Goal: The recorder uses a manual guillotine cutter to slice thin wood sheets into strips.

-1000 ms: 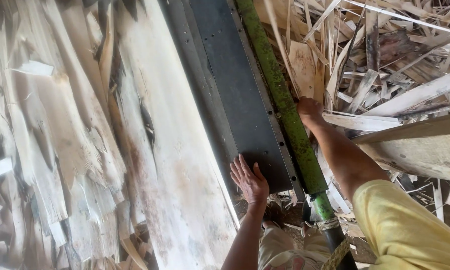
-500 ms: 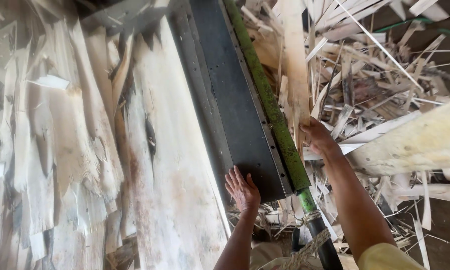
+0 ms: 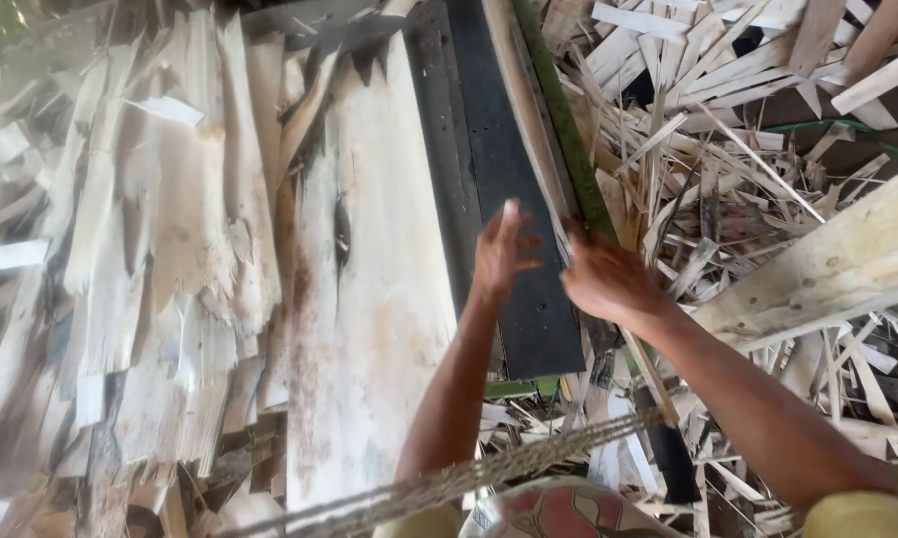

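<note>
right hand point(image 3: 608, 281) closed on a long thin veneer strip point(image 3: 525, 105), held slanting along the green roller point(image 3: 567, 130); left hand point(image 3: 499, 249) open, fingers spread, just beside the strip above the dark conveyor plate point(image 3: 499, 169). broad veneer sheet point(image 3: 369, 299) lies left; offcuts point(image 3: 728, 189) heaped right.

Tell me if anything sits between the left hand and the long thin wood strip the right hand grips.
Nothing visible does. The left hand hovers open over the dark panel, just left of the wood strip. The right hand grips the strip lower down, beside the green bar.
</note>
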